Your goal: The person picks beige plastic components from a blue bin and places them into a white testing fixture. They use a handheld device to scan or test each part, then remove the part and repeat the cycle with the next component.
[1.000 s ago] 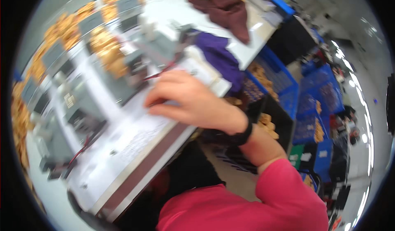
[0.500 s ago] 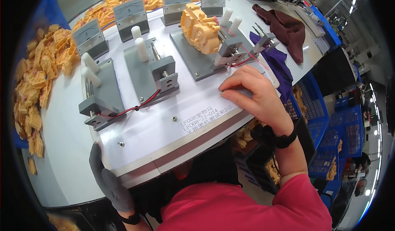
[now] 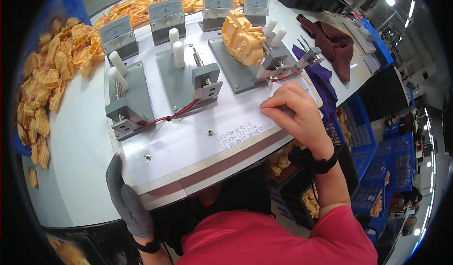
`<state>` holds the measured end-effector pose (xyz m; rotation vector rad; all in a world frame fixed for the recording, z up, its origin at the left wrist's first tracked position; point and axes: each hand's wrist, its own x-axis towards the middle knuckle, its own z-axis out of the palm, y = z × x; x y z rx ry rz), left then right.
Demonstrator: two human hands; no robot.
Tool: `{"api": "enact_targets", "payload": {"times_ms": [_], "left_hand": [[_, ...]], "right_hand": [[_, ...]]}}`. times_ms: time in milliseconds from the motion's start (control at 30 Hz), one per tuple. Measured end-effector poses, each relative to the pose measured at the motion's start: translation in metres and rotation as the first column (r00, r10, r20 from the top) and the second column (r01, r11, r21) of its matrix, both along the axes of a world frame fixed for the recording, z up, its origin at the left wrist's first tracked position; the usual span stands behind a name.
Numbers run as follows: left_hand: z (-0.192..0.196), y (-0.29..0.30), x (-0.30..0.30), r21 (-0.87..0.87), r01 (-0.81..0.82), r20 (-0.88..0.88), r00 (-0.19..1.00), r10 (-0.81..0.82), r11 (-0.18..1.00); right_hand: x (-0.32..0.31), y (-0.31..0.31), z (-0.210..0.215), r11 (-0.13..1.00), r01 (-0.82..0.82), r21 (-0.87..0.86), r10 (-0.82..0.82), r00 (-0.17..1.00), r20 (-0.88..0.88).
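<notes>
We note right hand (image 3: 296, 114), bare, fingers released, flat on white test board (image 3: 188, 147), centre right. Left hand (image 3: 127, 199), gloved, fingers curled on board's lower-left edge. Risk: sleeve snagging red lead (image 3: 288, 74) beside yellow part (image 3: 243, 38), unseating it.

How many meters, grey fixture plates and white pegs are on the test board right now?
Analog meters: 4
Grey fixture plates: 3
White pegs: 6
Total: 13
One plate carries a yellow moulded part.
</notes>
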<state>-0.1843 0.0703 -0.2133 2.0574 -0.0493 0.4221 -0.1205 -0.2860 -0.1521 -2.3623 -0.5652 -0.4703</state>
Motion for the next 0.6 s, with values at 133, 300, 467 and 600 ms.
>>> {"api": "enact_targets", "payload": {"times_ms": [133,300,467,600], "left_hand": [[0.0002,-0.0004,0.0003,0.002,-0.004,-0.003,1.000,0.004,1.000],[0.0005,-0.0006,0.0008,0.000,-0.006,-0.006,1.000,0.006,1.000],[0.0004,-0.0007,0.0006,-0.010,-0.003,0.000,1.000,0.003,1.000],[0.0005,-0.0011,-0.0004,-0.013,-0.005,0.002,1.000,0.006,1.000]], "right_hand": [[-0.0009,0.0007,0.0004,1.000,0.013,0.003,-0.013,1.000,-0.010],[-0.0007,0.0011,-0.0002,1.000,0.024,-0.005,-0.024,1.000,-0.003],[-0.0018,0.0022,0.0008,0.999,0.033,0.002,-0.033,0.999,-0.004],[-0.0028,0.0028,0.0012,0.999,0.040,0.004,-0.040,0.999,0.002]]}}
